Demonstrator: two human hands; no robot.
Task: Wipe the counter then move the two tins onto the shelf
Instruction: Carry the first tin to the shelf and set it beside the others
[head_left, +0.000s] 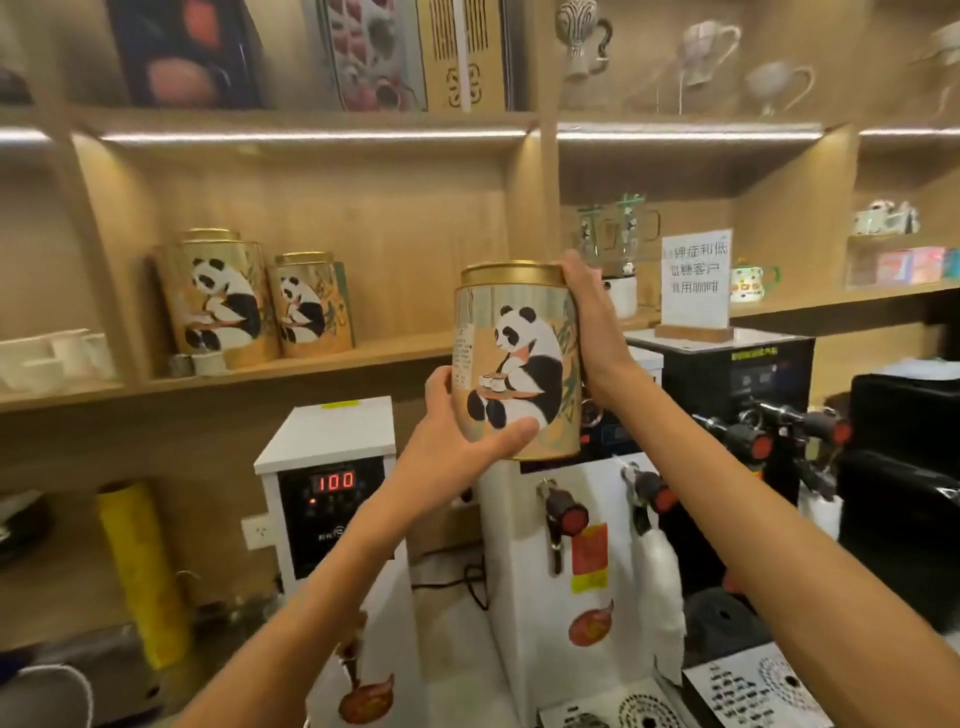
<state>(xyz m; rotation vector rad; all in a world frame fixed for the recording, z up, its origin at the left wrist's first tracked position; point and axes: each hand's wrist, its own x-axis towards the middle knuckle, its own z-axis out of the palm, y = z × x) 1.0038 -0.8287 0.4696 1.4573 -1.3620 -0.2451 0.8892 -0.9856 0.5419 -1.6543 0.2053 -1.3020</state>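
Note:
I hold a large panda tin (517, 358) with a gold lid upright in the air, in front of the wooden shelf (322, 366). My left hand (457, 441) grips its lower left side, thumb across the front near the base. My right hand (592, 322) clasps its upper right side, fingers reaching the lid's edge. The tin hangs above the white water dispenser, to the right of the shelf's open stretch. Two more panda tins stand on that shelf at the left: a big one (218, 301) and a smaller one (311, 306) beside it.
A white heater box (332, 478) showing 100 stands below the shelf. The white dispenser (571, 545) with red-tipped taps is under the tin. Black machines (727, 389) sit to the right, a paper sign (696, 280) on top. A yellow roll (140, 571) leans at the left.

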